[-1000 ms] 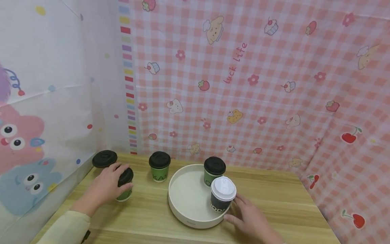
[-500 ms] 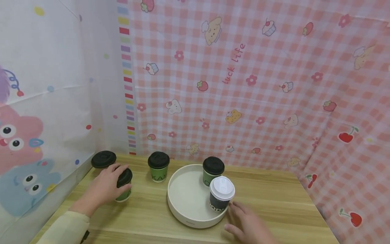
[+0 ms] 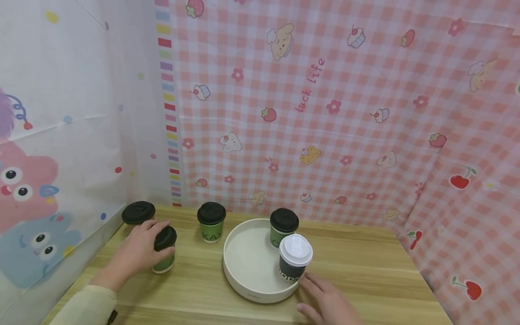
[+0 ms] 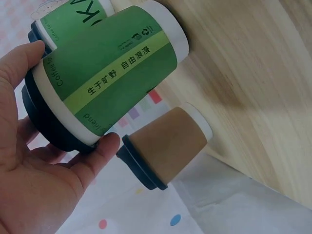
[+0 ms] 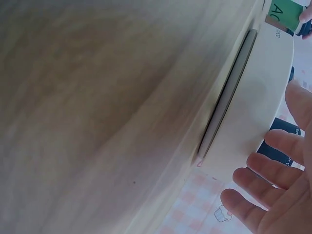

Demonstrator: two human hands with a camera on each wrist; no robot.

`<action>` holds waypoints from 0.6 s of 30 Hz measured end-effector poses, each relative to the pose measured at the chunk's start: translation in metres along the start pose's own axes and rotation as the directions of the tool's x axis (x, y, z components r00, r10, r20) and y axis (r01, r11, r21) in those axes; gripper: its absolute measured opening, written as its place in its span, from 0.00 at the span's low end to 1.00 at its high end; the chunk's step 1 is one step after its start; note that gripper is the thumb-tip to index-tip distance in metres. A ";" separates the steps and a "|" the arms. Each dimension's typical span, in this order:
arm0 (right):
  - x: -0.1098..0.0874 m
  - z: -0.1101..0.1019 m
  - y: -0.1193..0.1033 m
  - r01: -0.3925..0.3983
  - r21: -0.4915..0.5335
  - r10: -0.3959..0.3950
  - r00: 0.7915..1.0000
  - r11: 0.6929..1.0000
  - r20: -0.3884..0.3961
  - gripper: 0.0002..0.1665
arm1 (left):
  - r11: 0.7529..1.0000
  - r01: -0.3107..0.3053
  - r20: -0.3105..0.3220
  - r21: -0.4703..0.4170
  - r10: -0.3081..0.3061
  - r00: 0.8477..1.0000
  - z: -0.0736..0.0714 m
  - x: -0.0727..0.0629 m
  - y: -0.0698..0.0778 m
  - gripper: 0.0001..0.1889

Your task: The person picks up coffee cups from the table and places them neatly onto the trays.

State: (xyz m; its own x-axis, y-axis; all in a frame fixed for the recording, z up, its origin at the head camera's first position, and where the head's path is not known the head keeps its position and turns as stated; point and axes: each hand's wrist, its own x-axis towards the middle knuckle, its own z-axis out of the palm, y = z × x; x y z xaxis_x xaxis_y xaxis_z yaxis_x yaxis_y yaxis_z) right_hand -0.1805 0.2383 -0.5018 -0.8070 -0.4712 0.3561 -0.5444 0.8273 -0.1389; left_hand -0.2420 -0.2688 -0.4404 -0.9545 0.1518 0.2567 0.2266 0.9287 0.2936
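Note:
At the left of the head view my left hand grips a green paper coffee cup by its black lid, fingers and thumb around the lid's edge. The left wrist view shows this cup's pale green band with Chinese lettering, its base close to the table. My right hand holds nothing; its fingers are extended beside a round cream tray. On the tray stands a dark paper cup with a white lid, just beyond my right fingertips. Behind it is a green cup with a black lid, partly hidden.
Another green cup with a black lid stands left of the tray, at the back of the table. A brown cup with a black lid stands near the left wall, partly behind my left hand. Patterned cloths enclose the table.
My right hand has drawn back from the white-lidded cup, toward me. The cup in my left hand has shifted slightly toward me. The cups on the tray stay in place.

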 end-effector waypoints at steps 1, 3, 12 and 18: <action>0.000 0.000 0.000 0.005 -0.001 -0.005 1.000 1.000 -0.003 0.33 | 1.000 -0.001 -0.007 -0.002 0.001 1.000 0.000 -0.001 0.000 0.43; 0.001 0.000 -0.001 0.017 -0.006 -0.017 1.000 1.000 -0.010 0.31 | 1.000 -0.002 -0.022 -0.009 0.002 1.000 -0.001 -0.004 0.001 0.42; 0.002 0.003 0.001 0.101 -0.069 -0.107 0.991 0.992 -0.080 0.28 | 0.999 -0.014 -0.083 -0.048 0.010 0.997 -0.006 -0.017 0.012 0.41; 0.002 0.007 0.005 0.160 -0.123 -0.176 0.976 0.979 -0.131 0.27 | 0.997 -0.027 -0.122 -0.076 0.018 0.992 -0.015 -0.024 0.026 0.41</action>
State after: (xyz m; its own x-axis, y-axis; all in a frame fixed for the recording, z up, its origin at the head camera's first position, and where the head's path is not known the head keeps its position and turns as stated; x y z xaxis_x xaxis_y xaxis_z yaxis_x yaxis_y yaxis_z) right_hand -0.1868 0.2392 -0.5080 -0.6613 -0.5655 0.4929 -0.6344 0.7722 0.0349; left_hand -0.2100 -0.2530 -0.4253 -0.9197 0.1260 0.3719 0.2665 0.8959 0.3555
